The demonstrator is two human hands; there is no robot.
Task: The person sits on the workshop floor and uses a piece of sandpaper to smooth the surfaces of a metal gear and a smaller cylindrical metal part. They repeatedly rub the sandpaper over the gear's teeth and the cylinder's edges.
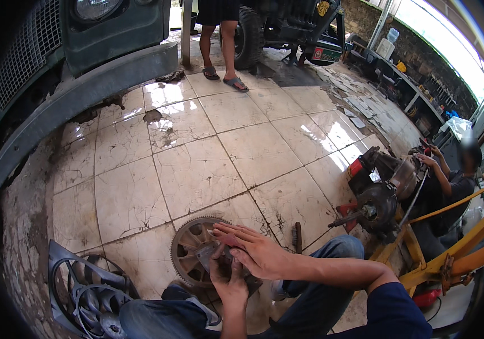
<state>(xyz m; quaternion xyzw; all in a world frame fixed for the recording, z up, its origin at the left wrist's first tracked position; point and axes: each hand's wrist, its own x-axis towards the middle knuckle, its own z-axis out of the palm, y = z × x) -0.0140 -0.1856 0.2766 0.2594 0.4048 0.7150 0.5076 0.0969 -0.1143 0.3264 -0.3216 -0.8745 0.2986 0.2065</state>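
Observation:
My left hand (231,285), palm up and low in the middle, has its fingers and thumb around a grey metal part (203,253), which is mostly covered by my hands. Over it lies my right hand (256,251), fingers stretched forward and close together. Under those fingers shows a small reddish-brown sheet (230,240) that looks like sandpaper, pinched by the thumb. Directly below both hands, a large toothed flywheel (183,246) lies flat on the floor. A dark-bristled brush (297,237) rests on the tiles to the right of my hands.
A fan in its shroud (92,294) lies by my left knee. At right, a person (456,181) reaches over a greasy gearbox assembly (386,198) near a yellow frame (451,263). Another person in sandals (235,84) stands ahead. A vehicle bumper (83,93) juts in at left.

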